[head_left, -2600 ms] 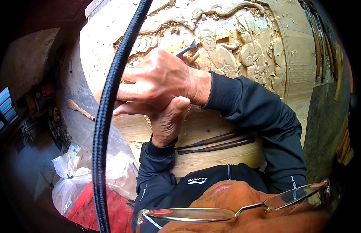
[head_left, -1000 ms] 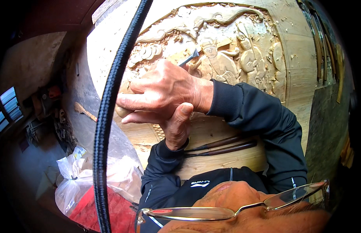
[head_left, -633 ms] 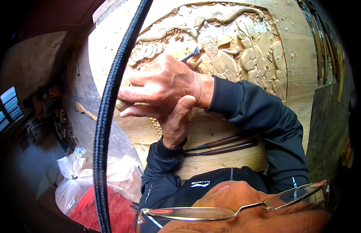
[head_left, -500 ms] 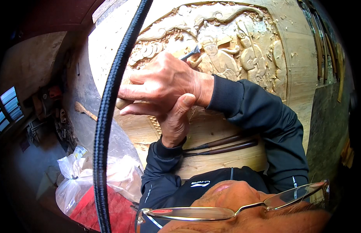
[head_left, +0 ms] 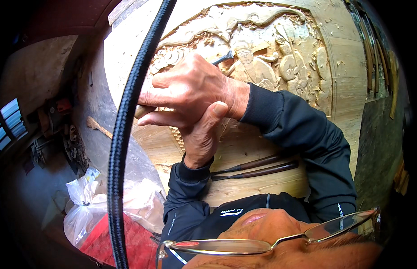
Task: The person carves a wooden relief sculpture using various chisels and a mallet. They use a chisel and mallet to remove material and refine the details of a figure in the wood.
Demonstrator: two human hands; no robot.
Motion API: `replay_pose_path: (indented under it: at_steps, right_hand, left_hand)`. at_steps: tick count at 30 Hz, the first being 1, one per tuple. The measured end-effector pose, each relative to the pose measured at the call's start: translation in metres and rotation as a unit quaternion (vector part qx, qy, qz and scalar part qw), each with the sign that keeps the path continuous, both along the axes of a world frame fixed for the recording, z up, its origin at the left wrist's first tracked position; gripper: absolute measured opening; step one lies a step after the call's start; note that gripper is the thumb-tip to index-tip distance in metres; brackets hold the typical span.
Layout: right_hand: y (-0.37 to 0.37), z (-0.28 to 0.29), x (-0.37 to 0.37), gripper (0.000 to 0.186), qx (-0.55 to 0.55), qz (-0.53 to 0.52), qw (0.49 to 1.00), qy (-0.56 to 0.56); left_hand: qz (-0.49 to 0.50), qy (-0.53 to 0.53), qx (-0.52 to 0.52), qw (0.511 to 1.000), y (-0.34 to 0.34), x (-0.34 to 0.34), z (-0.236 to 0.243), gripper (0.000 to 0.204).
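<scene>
My right hand (head_left: 188,89) is closed on a chisel, lying across my left hand (head_left: 201,134), whose thumb presses up beside it; the left fingers are mostly hidden underneath, gripping the same tool. The chisel's pale wooden handle (head_left: 141,111) shows below the right fingers, and its metal blade (head_left: 224,57) rests on the carved wooden panel (head_left: 253,69), beside a relief figure in a headdress. Wood shavings lie in the recessed ground of the relief. Two dark-handled tools (head_left: 271,168) lie on the board's plain near part, below my hands.
A black braided cord (head_left: 123,134) crosses the view at the left. Many long tools (head_left: 374,58) lie along the right edge. A brush (head_left: 98,125) lies on the grey surface at left, with plastic bags (head_left: 83,206) over red material (head_left: 105,242) at lower left.
Over the last second both hands and the chisel have moved slightly up the panel, away from my body, keeping the same grip. The two loose tools have stayed put.
</scene>
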State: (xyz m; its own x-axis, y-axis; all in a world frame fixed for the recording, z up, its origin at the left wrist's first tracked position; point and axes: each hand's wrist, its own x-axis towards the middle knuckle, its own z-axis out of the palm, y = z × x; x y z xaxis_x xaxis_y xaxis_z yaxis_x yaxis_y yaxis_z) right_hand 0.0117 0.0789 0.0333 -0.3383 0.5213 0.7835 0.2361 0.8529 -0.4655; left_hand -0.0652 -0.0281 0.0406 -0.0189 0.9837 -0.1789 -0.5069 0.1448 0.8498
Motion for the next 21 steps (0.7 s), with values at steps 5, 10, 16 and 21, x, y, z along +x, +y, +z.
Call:
replay_pose_path:
  at_steps: [5, 10, 16, 21]
  right_hand:
    - [0.003, -0.003, -0.002, 0.038, 0.010, -0.010, 1.000, -0.015]
    - [0.002, 0.001, 0.000, 0.040, -0.008, 0.001, 1.000, -0.014]
    - [0.004, 0.000, 0.000, 0.044, -0.001, -0.010, 1.000, -0.001]
    - [0.004, -0.001, -0.004, 0.038, -0.023, 0.003, 1.000, 0.000]
  left_hand:
    - [0.021, -0.010, 0.037, 0.999, 0.002, 0.007, 0.010, 0.075]
    - [0.013, -0.003, 0.028, 1.000, 0.003, 0.004, 0.009, 0.076]
    - [-0.009, 0.043, -0.002, 0.999, 0.002, -0.002, 0.005, 0.084]
    - [-0.012, 0.059, -0.004, 0.998, 0.003, -0.008, 0.005, 0.083]
